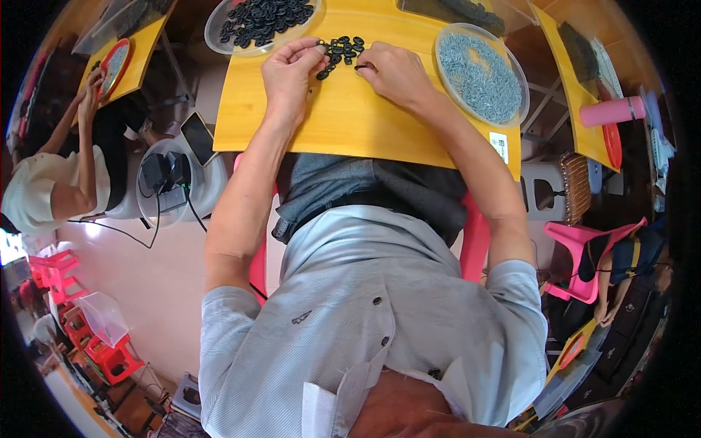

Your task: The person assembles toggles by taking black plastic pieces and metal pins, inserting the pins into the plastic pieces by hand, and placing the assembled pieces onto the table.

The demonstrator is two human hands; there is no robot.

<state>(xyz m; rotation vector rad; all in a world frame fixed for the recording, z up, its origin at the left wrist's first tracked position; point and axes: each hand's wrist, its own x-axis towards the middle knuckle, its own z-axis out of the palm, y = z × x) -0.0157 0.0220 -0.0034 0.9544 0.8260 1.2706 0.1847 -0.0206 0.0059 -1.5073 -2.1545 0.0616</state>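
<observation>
I am working with a cluster of small black oval pieces, which is lying on the yellow table between my two hands. My left hand is hovering just left of the cluster, thumb and forefinger drawn narrowly together at its edge; I cannot tell what, if anything, they are pinching. My right hand is curling just right of the cluster, a dark bit showing at its fingertips, though I cannot tell whether it is gripping that. Beyond the cluster to the left, a clear round tub is holding a heap of similar black pieces. Well to the right of the cluster, a round clear tray is holding many small silvery pieces.
</observation>
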